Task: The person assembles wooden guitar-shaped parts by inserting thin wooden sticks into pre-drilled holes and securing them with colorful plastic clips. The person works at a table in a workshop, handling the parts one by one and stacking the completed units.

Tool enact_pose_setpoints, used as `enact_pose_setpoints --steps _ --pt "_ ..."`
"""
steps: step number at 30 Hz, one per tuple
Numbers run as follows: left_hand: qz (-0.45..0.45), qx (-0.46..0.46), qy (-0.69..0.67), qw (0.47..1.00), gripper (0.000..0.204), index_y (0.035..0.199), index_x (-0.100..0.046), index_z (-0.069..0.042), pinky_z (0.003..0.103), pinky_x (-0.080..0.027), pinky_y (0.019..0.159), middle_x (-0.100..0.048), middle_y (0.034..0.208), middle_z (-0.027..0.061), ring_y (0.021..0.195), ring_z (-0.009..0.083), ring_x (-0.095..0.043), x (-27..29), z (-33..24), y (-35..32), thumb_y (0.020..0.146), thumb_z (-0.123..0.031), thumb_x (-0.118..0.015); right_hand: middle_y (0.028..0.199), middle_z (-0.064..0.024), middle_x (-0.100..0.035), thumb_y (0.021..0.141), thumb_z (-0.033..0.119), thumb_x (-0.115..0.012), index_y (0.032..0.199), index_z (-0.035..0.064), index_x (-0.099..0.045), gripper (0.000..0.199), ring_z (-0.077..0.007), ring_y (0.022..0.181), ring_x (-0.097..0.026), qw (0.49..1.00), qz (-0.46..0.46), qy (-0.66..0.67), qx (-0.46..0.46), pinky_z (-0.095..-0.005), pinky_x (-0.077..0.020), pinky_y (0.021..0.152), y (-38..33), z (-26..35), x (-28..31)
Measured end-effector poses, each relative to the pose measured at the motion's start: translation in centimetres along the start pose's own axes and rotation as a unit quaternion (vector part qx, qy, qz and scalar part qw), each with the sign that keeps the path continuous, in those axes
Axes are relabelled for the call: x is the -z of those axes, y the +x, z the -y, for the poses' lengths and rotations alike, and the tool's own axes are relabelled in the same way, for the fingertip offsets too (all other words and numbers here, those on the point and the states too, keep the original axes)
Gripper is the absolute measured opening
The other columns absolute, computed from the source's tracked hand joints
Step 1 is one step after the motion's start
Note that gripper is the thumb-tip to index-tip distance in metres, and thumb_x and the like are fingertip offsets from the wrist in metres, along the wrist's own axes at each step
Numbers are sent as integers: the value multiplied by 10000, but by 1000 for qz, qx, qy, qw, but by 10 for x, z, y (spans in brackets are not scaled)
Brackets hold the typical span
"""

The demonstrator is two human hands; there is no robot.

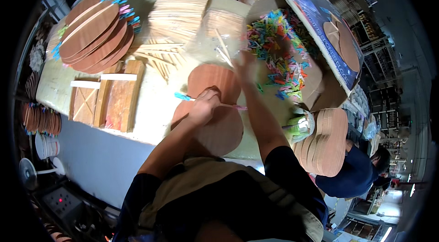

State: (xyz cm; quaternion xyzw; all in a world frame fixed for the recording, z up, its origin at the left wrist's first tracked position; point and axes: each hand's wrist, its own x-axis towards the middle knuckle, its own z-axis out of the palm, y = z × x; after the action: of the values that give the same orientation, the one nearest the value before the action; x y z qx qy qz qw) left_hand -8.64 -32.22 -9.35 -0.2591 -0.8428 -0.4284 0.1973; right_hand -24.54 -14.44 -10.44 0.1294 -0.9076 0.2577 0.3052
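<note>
Left hand [204, 106], head view: fingers curled over waist of guitar-shaped panel [222, 122]; grip hidden. Right hand [246, 64] blurred near pale sticks [223, 44]; opening and hold can't be told. Panel thin, reddish-brown, on table [157, 99]; blue clip [182, 96] left, pink clip [240, 107] right.

Panel [217, 134] reddish-brn. L clip [182, 96] lt blue, R clip [240, 107] pink. Loose clips [274, 36] multicol.: grn, blue, pink, orange, yel. Stick pile [180, 6] pale cream. Surface [155, 109] lt yellowish-grn. Oval panels [98, 43] brn, streaky grain. Sleeves [290, 169] dk navy; bucket [45, 147] white.
</note>
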Motion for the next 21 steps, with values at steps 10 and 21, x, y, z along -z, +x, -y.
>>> enact_pose_setpoints --steps 10,21 --pt "5 15 13 1000 60 704 -509 -33 364 -453 776 -570 941 105 911 294 -549 1 -4 -4 709 -5 -562 1373 -217 -321 759 452 -681 1352 223 -412 690 -400 1286 -288 955 188 -107 -203 -511 -292 1016 -66 -173 71" --pt "83 12 -28 996 134 871 -569 -39 389 -447 843 -581 1023 119 1004 322 -532 19 4 1 748 -1 -605 1296 -96 -446 738 247 -671 1310 228 -468 607 -346 1193 -391 986 148 -76 -26 -528 -294 996 -135 -31 96"
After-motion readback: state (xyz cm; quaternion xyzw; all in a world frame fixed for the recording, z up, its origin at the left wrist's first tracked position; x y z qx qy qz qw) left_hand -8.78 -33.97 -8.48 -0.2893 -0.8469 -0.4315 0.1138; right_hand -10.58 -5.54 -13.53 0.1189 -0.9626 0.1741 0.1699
